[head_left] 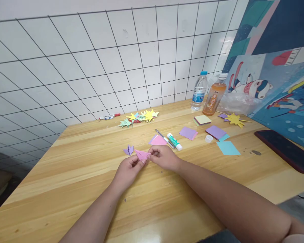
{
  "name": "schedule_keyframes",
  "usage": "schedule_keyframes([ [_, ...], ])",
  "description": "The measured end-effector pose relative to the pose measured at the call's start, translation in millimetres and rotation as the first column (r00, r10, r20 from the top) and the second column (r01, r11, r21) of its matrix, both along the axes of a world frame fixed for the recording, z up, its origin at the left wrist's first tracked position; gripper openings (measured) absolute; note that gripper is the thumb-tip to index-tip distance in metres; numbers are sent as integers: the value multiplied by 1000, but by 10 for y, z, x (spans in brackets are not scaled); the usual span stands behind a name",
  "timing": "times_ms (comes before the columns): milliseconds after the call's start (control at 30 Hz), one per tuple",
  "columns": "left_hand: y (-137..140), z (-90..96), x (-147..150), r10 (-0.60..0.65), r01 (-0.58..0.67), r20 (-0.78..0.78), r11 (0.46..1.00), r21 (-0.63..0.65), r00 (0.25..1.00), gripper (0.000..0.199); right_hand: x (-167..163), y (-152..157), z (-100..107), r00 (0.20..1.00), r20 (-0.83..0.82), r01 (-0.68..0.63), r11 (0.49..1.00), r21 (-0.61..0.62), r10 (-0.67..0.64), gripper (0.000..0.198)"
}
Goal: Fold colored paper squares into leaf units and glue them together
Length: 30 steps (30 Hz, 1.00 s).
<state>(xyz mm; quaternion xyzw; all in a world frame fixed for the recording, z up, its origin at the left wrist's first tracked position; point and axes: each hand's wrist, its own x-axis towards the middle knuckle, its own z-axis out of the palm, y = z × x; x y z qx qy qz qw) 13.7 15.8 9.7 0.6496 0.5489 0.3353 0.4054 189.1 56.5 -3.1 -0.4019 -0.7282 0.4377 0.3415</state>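
Note:
A folded piece of pink paper [142, 154] is held just above the wooden table between both hands. My left hand [128, 169] pinches its lower edge with thumb and fingers. The right end of the paper sits between the fingertips of my right hand [165, 157]. Just left of the pink paper lies a small folded purple paper piece [128, 150]. Behind my right hand are pink paper squares [158, 140], a slim cutter knife [164, 138] and a green and white glue stick [174, 141].
Purple sheets [188, 133], a blue sheet [228, 148] and a white cap [209, 138] lie to the right. Folded paper leaves [149, 115] and markers [109, 116] are near the tiled wall. A water bottle [199, 91], an orange drink bottle [214, 96] and a phone [285, 150] stand or lie right.

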Motion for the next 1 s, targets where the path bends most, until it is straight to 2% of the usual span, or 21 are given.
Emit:
schedule_keyframes([
  [333,0,0,1,-2,1,-14,1000,-10,1000,29,-6,-6,13,1000,3,10,1000,-11,-10,14],
  [533,18,-26,-17,-13,13,-4,1000,-4,1000,29,-6,6,47,997,-24,76,997,-25,-76,14],
  [833,4,27,-3,1,-1,-18,1000,17,1000,26,-2,15,46,988,-84,119,989,-89,-126,15],
  [1000,3,12,-8,12,-11,-11,999,44,1000,25,22,53,80,965,-200,137,976,-172,-171,17],
])
